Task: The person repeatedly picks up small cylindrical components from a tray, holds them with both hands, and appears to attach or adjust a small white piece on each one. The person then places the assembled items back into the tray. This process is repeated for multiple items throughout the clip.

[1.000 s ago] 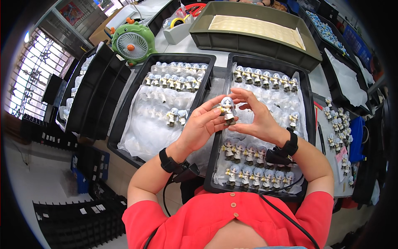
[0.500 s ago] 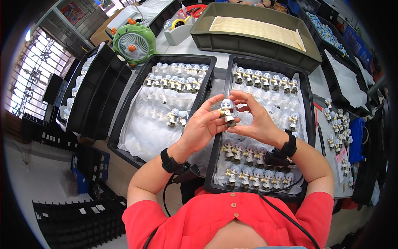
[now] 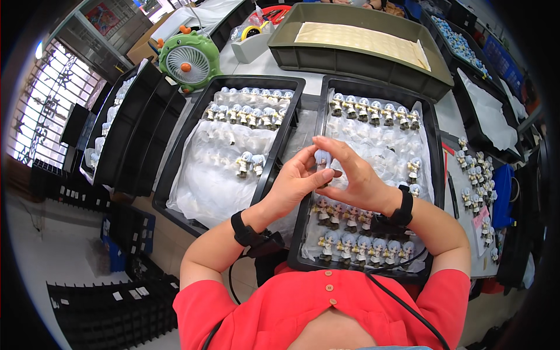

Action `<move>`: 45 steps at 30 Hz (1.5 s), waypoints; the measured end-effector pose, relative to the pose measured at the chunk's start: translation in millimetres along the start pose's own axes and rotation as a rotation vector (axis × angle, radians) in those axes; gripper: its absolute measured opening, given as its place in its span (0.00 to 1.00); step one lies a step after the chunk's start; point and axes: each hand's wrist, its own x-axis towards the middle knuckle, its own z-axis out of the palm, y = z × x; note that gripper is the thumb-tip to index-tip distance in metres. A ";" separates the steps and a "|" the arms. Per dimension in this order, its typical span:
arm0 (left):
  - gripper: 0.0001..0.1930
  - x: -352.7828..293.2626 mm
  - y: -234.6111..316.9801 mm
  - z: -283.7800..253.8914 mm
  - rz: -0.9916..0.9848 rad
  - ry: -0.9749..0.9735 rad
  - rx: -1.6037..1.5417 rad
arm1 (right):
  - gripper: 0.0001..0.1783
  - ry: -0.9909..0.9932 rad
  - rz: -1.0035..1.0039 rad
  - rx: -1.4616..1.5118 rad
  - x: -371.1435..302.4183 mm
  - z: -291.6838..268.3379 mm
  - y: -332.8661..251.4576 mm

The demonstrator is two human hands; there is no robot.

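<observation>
here, both hands (image 3: pixel 291 184) (image 3: pixel 364 184) around figurine (image 3: pixel 322 157), pink slip (image 3: pixel 480 218), perhaps printed

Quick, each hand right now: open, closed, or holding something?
Left hand: closed, holding a pale-haired figurine.
Right hand: curved around the same figurine; whether its grip is closed can't be told.

The held figurine (image 3: pixel 322 157) has pale blue-grey hair; the rows of figurines (image 3: pixel 363 109) pair similar hair with white clothes, yellow touches and dark legs. Black trays (image 3: pixel 436 153) carry whitish film (image 3: pixel 198 192). The olive-green bin (image 3: pixel 350 67) contains a cream sheet (image 3: pixel 361 44) with faint repeating marks. The fan (image 3: pixel 189 59) is green and orange, the shirt (image 3: pixel 256 309) plain red with brown buttons (image 3: pixel 329 287).
</observation>
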 end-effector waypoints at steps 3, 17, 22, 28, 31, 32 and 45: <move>0.25 0.3 -0.7 -1.0 -0.020 -0.014 -0.159 | 0.51 -0.031 0.007 0.000 -1.7 0.3 1.2; 0.30 2.8 4.2 -9.6 -0.017 -0.159 -0.476 | 0.56 0.026 0.128 0.029 -0.1 -6.1 0.6; 0.30 1.3 7.9 -7.1 -0.036 -0.146 -0.431 | 0.56 0.033 0.128 0.011 -1.0 -7.9 1.3; 0.26 0.8 6.9 -10.3 -0.013 -0.176 -0.503 | 0.55 0.008 0.194 0.045 -1.6 -9.2 1.4; 0.24 -1.0 12.8 -10.3 -0.018 -0.093 -0.414 | 0.55 0.012 0.163 0.007 0.1 -9.0 2.8; 0.24 -2.2 18.6 -13.8 -0.012 -0.044 -0.289 | 0.54 0.024 0.136 -0.020 -0.4 -10.7 3.7; 0.21 -36.0 49.5 -154.4 -0.178 0.456 0.643 | 0.44 0.018 0.098 -0.060 2.6 -11.5 1.7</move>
